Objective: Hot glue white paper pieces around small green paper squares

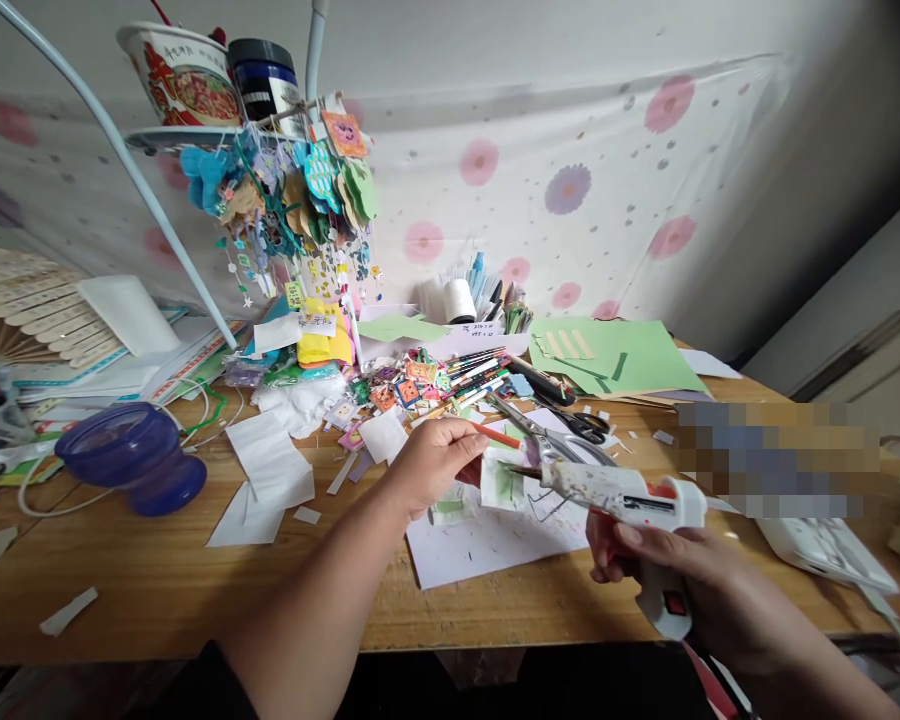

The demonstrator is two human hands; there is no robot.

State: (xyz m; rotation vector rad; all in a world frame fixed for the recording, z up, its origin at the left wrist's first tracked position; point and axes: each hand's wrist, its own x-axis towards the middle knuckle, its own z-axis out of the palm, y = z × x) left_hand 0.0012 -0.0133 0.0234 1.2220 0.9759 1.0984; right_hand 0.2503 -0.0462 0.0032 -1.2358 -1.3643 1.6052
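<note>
My left hand (439, 460) is closed in a pinch on a thin orange stick (495, 434) that looks like a pencil. Just past its fingertips is a small white card with a green patch (502, 488); whether the fingers also hold it is hidden. My right hand (667, 570) is wrapped round a white hot glue gun (607, 490), its smeared nozzle pointing left, at or very near the card. A similar small card (452, 506) lies below my left hand on a white paper sheet (457, 555). Metal scissors (544, 430) lie behind the gun.
Several decorated pencils (480, 370) and paper cutouts (420, 375) are heaped behind my hands. Black-handled scissors (581, 425) and green paper (645, 355) lie back right. A blue bowl-like vessel (131, 455) and loose white paper (270, 465) are left; a white power strip (825, 550) is right.
</note>
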